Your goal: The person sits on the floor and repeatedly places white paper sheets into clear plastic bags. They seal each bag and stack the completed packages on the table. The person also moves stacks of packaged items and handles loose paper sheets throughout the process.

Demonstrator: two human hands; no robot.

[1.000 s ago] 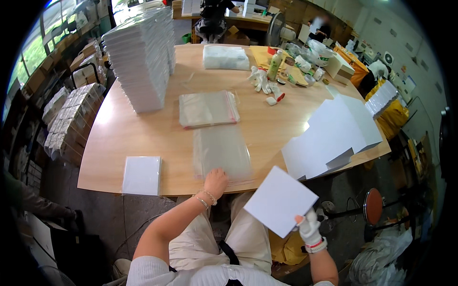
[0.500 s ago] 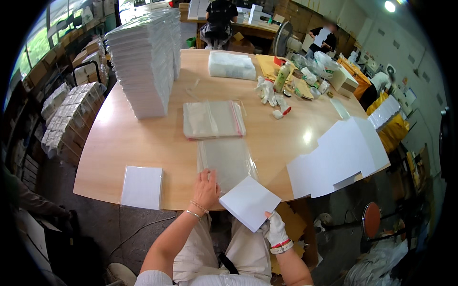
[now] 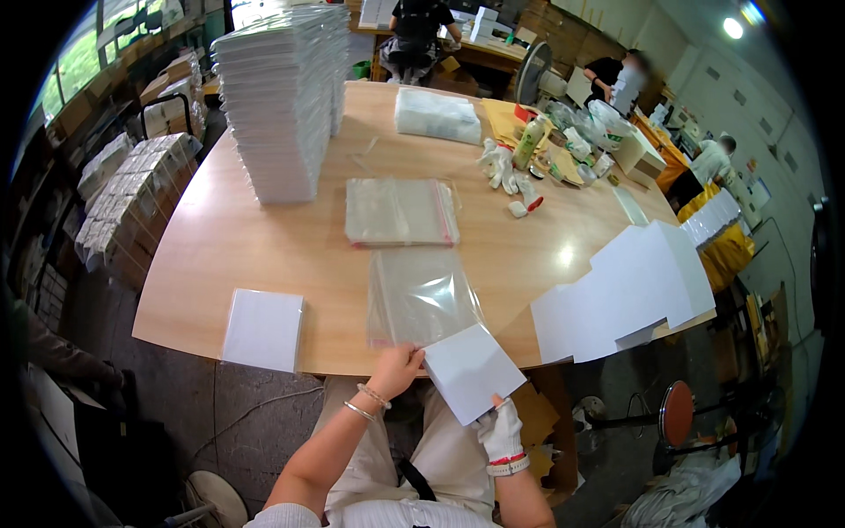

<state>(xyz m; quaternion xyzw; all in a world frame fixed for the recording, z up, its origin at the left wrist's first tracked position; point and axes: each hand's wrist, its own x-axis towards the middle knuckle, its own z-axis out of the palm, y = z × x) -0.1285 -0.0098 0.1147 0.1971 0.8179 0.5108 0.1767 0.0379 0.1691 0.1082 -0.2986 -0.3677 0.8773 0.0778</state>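
In my right hand, which wears a white glove with bare fingertips, is a square block of white paper, gripped by its near right corner. It is tilted at the table's front edge, over the near end of a clear plastic bag. My bare left hand pinches the bag's near edge, close to the paper's left corner; how far the paper overlaps the bag I cannot tell. Beyond lies a pile of clear bags with reddish edges. A wrapped white paper block rests to the left.
Tall stacks of wrapped white blocks stand far left. Loose white paper blocks spread along the right edge. Gloves, a spray bottle and tapes clutter the far right. A red stool stands right; two people work beyond.
My left hand has drawn back from the top of the bag to its near edge and closed there. The paper block has shifted slightly right and away from me, toward the bag.
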